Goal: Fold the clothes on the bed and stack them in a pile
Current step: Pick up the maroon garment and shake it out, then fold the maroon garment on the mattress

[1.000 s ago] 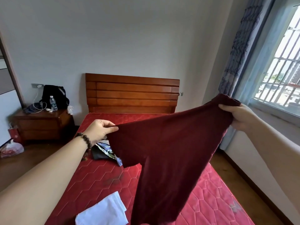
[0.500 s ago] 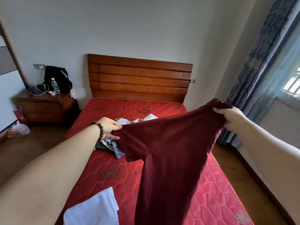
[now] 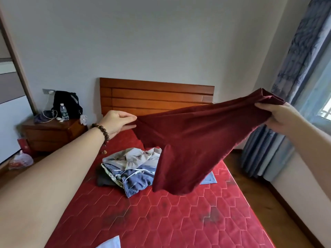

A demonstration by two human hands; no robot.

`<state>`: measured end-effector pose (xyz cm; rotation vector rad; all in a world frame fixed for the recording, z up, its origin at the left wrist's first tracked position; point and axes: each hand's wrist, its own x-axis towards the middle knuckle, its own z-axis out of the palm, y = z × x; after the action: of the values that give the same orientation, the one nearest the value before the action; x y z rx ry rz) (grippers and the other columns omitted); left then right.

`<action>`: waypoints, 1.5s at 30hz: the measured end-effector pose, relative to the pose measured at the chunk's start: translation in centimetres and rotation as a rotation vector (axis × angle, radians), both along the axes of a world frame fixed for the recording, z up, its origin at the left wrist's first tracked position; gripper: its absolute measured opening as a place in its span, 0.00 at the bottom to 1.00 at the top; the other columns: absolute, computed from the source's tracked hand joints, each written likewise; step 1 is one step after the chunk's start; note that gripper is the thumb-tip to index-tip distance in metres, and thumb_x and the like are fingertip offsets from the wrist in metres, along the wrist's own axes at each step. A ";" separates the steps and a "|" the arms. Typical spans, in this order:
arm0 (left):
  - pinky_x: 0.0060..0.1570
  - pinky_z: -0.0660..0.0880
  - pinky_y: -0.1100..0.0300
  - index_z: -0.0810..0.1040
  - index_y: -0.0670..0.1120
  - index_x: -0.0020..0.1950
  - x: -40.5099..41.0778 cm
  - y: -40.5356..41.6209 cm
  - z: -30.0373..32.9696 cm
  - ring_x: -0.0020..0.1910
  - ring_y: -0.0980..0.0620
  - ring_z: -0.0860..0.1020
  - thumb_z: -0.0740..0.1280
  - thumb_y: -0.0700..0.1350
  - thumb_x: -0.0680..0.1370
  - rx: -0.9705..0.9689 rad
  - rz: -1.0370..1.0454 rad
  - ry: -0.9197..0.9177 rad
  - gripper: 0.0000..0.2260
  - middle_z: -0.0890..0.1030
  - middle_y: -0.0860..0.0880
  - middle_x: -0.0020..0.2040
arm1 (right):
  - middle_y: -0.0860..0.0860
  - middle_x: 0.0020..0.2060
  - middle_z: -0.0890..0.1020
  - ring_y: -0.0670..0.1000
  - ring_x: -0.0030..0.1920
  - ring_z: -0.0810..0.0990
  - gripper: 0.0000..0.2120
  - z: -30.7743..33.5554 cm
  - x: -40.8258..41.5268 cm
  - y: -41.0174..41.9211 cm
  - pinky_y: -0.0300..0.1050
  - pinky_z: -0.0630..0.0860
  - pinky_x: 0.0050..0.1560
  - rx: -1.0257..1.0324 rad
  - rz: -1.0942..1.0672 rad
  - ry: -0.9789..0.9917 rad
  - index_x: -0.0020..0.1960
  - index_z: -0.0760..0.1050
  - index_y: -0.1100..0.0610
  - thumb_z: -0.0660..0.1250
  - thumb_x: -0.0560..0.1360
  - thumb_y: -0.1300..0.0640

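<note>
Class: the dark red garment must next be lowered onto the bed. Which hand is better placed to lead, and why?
Probably the left hand: it pinches the dark red garment lower, directly above the mattress. The right hand holds its end higher, out past the bed's window-side edge.

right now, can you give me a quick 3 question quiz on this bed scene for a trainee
1. True or false: the dark red garment lies flat on the red mattress.
2. Which hands grip the garment? A) left hand only B) right hand only C) both
3. Fill in: the unfolded pile of clothes lies on the mattress, partly ____ the hanging garment.

Key
1. False: it is held up in the air, only its lower part hanging down over the bed.
2. C: each hand pinches one end.
3. behind
</note>
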<state>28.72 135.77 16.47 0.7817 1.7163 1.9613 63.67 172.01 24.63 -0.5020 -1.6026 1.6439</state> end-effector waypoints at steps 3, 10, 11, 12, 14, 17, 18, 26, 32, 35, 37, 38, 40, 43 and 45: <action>0.44 0.80 0.60 0.86 0.42 0.37 1.4 -1.1 -3.4 0.46 0.51 0.84 0.73 0.36 0.70 -0.007 -0.033 -0.017 0.04 0.85 0.46 0.39 | 0.55 0.53 0.84 0.55 0.56 0.82 0.19 -4.0 2.8 -1.0 0.48 0.78 0.56 0.009 0.056 -0.029 0.56 0.81 0.56 0.74 0.66 0.64; 0.53 0.77 0.55 0.86 0.52 0.39 5.4 -4.7 -22.4 0.44 0.49 0.82 0.76 0.41 0.71 -0.387 0.006 0.151 0.06 0.86 0.47 0.42 | 0.51 0.37 0.85 0.48 0.38 0.84 0.20 -23.6 9.3 -7.2 0.40 0.80 0.44 -0.098 -0.091 -0.243 0.43 0.84 0.56 0.61 0.71 0.77; 0.53 0.77 0.55 0.86 0.53 0.38 6.4 -5.3 -25.3 0.43 0.50 0.82 0.75 0.41 0.71 -0.444 0.003 0.158 0.06 0.86 0.48 0.41 | 0.51 0.35 0.85 0.47 0.36 0.84 0.21 -26.8 10.2 -8.4 0.39 0.80 0.43 -0.120 -0.122 -0.285 0.41 0.84 0.55 0.61 0.71 0.78; 0.50 0.77 0.58 0.85 0.55 0.38 7.5 -6.0 -28.1 0.41 0.54 0.82 0.75 0.42 0.72 -0.492 0.003 0.168 0.07 0.86 0.50 0.40 | 0.50 0.33 0.85 0.46 0.35 0.84 0.23 -30.0 11.1 -9.8 0.37 0.80 0.42 -0.149 -0.139 -0.320 0.39 0.84 0.54 0.60 0.71 0.78; 0.42 0.74 0.71 0.84 0.57 0.37 9.6 -7.1 -33.0 0.35 0.63 0.79 0.76 0.42 0.71 -0.563 0.003 0.203 0.09 0.84 0.58 0.35 | 0.49 0.30 0.84 0.44 0.33 0.83 0.26 -35.9 12.8 -12.3 0.34 0.79 0.41 -0.209 -0.175 -0.379 0.35 0.85 0.51 0.60 0.70 0.79; 0.35 0.69 0.79 0.85 0.49 0.41 12.5 -9.1 -40.1 0.33 0.68 0.78 0.75 0.41 0.72 -0.681 -0.048 0.209 0.03 0.82 0.62 0.33 | 0.49 0.31 0.84 0.43 0.34 0.82 0.24 -44.4 16.0 -15.9 0.31 0.78 0.40 -0.276 -0.153 -0.497 0.36 0.85 0.52 0.62 0.70 0.78; 0.35 0.68 0.79 0.85 0.46 0.43 13.4 -9.9 -42.4 0.34 0.68 0.78 0.74 0.40 0.73 -0.716 -0.074 0.211 0.02 0.82 0.61 0.35 | 0.49 0.31 0.84 0.42 0.34 0.82 0.20 -47.0 17.2 -17.2 0.30 0.77 0.39 -0.299 -0.133 -0.548 0.38 0.85 0.55 0.63 0.70 0.77; 0.46 0.73 0.68 0.83 0.44 0.43 19.7 -18.9 -56.1 0.38 0.62 0.79 0.72 0.39 0.74 -0.984 -0.444 0.465 0.02 0.82 0.56 0.36 | 0.43 0.29 0.80 0.40 0.31 0.74 0.12 -62.6 27.3 -29.3 0.34 0.68 0.33 -0.105 0.070 -1.126 0.38 0.84 0.47 0.74 0.69 0.65; 0.65 0.69 0.55 0.83 0.43 0.54 21.7 -23.6 -62.2 0.66 0.48 0.75 0.67 0.40 0.78 -1.186 -0.740 0.711 0.08 0.81 0.46 0.60 | 0.48 0.58 0.82 0.45 0.63 0.76 0.21 -67.7 30.2 -35.9 0.32 0.65 0.65 0.231 0.343 -1.324 0.56 0.83 0.51 0.69 0.69 0.70; 0.68 0.64 0.56 0.79 0.44 0.62 22.6 -24.0 -63.8 0.71 0.50 0.67 0.60 0.41 0.81 -1.325 -0.873 0.849 0.13 0.76 0.47 0.66 | 0.47 0.69 0.72 0.48 0.74 0.63 0.24 -69.1 30.7 -37.7 0.44 0.59 0.73 0.378 0.537 -1.406 0.65 0.77 0.48 0.65 0.73 0.67; 0.72 0.58 0.54 0.73 0.46 0.68 23.3 -24.0 -64.3 0.74 0.47 0.61 0.58 0.44 0.81 -1.446 -0.881 1.035 0.16 0.68 0.45 0.72 | 0.47 0.75 0.62 0.48 0.77 0.54 0.27 -69.8 31.1 -38.3 0.48 0.53 0.75 0.458 0.654 -1.526 0.71 0.70 0.48 0.59 0.75 0.67; 0.74 0.53 0.52 0.70 0.47 0.71 23.9 -24.1 -64.5 0.76 0.46 0.56 0.59 0.44 0.80 -1.478 -0.866 1.142 0.18 0.62 0.43 0.75 | 0.47 0.76 0.59 0.48 0.78 0.51 0.29 -70.1 31.2 -38.7 0.48 0.50 0.76 0.490 0.674 -1.570 0.73 0.68 0.48 0.58 0.75 0.67; 0.75 0.45 0.48 0.59 0.47 0.77 25.7 -24.3 -64.6 0.78 0.44 0.47 0.63 0.46 0.79 -1.461 -0.809 1.174 0.27 0.51 0.43 0.79 | 0.48 0.76 0.60 0.48 0.77 0.53 0.25 -69.9 31.2 -39.5 0.47 0.49 0.76 0.525 0.602 -1.572 0.72 0.69 0.50 0.60 0.76 0.63; 0.75 0.43 0.47 0.54 0.48 0.79 29.3 -23.5 -64.5 0.78 0.45 0.44 0.68 0.49 0.75 -1.238 -0.849 1.150 0.36 0.48 0.44 0.80 | 0.54 0.72 0.69 0.53 0.75 0.61 0.20 -69.7 30.3 -41.0 0.52 0.55 0.75 0.637 0.366 -1.419 0.65 0.77 0.55 0.68 0.73 0.59; 0.76 0.43 0.47 0.51 0.50 0.79 31.8 -22.5 -64.4 0.78 0.46 0.43 0.68 0.51 0.75 -1.107 -0.907 1.186 0.38 0.46 0.46 0.80 | 0.54 0.74 0.66 0.54 0.76 0.60 0.26 -70.2 29.2 -41.9 0.54 0.56 0.75 0.729 0.326 -1.347 0.69 0.73 0.56 0.71 0.72 0.55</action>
<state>60.52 113.30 -47.94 1.8538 1.9438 -0.2702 92.91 130.15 -45.54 -1.0784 -3.1799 0.6487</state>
